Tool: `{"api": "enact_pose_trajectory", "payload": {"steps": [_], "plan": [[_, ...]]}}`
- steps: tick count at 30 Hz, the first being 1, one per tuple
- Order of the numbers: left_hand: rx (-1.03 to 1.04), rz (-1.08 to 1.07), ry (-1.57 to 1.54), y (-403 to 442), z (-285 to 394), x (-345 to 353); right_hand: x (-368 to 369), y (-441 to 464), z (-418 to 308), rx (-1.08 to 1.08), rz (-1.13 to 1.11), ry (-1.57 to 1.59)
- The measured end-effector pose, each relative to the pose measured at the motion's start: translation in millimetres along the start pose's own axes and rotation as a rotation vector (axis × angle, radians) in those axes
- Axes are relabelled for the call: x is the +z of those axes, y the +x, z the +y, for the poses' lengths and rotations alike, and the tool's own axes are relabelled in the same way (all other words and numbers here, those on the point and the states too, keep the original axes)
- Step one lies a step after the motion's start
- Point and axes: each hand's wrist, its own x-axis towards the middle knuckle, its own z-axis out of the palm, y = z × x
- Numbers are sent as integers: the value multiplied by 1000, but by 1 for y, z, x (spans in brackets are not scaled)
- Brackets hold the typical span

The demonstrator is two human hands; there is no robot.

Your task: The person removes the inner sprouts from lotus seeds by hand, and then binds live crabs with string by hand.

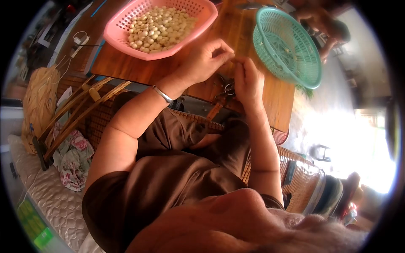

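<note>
My left hand (209, 60), with a silver bracelet (163, 94) on its wrist, is above the wooden table with thumb and forefinger pinched. My right hand (249, 82) is closed just beside it, its fingertips meeting those of the left. Whatever is between the fingertips is too small to name. Beyond my left hand stands a pink perforated basket (113, 39) holding many pale round kernels (155, 31). To the right of my right hand is a teal plastic basket (315, 67). A dark object with a ring (229, 89) lies below my hands at the table's edge.
The wooden table (284, 99) ends close to my lap. A blade-like object (249, 6) lies at its far side. Wooden poles (78, 118) and a floral cloth (74, 158) are at my left. A blurred figure, apparently another person (327, 25), is beyond the teal basket.
</note>
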Motion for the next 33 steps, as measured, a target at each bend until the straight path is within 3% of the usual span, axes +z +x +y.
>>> {"api": "enact_pose_trajectory", "payload": {"steps": [5,7,9,16,21,33], "plan": [[-40,-7,-93,0,-2,-1,5,0,6,-94,62,6],[-32,-6,-110,0,-5,0,0,-1,2,42,26,88],[-195,-90,-571,-1,-6,2,-3,1,1,96,12,162],[-160,-103,-529,2,-4,3,-10,1,-3,238,-70,449],[-139,-63,-426,3,-3,6,-10,1,-8,279,-84,476],[-245,-19,-517,1,-21,18,-7,2,-4,313,-74,408]]}}
